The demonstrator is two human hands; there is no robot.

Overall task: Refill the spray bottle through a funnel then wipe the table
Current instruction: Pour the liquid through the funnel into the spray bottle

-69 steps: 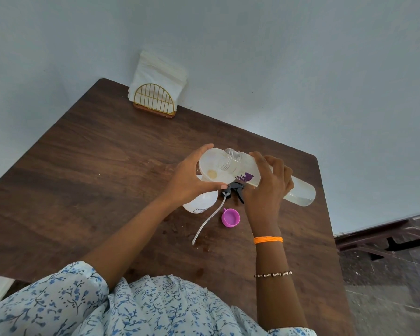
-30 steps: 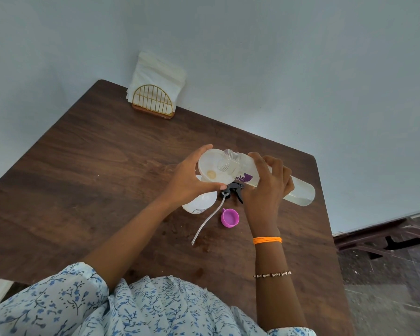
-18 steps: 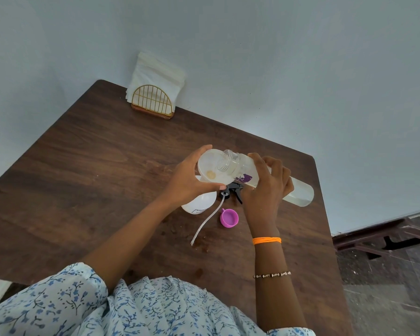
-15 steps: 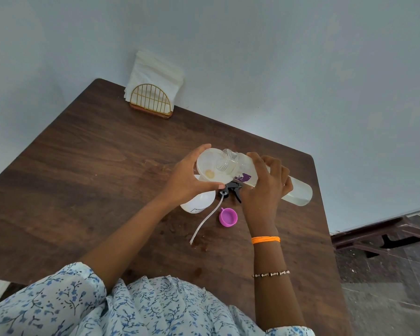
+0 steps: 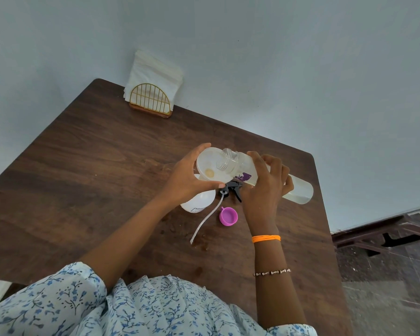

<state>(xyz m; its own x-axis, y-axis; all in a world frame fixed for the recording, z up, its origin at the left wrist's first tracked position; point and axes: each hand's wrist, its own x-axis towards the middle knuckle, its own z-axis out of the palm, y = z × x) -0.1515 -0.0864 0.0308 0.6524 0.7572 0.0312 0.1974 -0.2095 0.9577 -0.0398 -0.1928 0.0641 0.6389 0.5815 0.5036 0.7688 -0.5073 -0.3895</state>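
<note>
two hands busy: left hand (image 5: 188, 179) grips funnel (image 5: 212, 167); right hand (image 5: 264, 185) grips purple-labelled refill bottle (image 5: 298, 190), writing unreadable.

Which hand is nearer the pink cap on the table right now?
Right. The right hand, gripping the tilted clear bottle, hangs just above and right of the pink cap. The left hand, holding the funnel, sits farther up-left.

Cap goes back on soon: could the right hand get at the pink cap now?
Probably not yet: the right hand holds the tilted refill bottle. The pink cap lies uncovered just below it.
</note>
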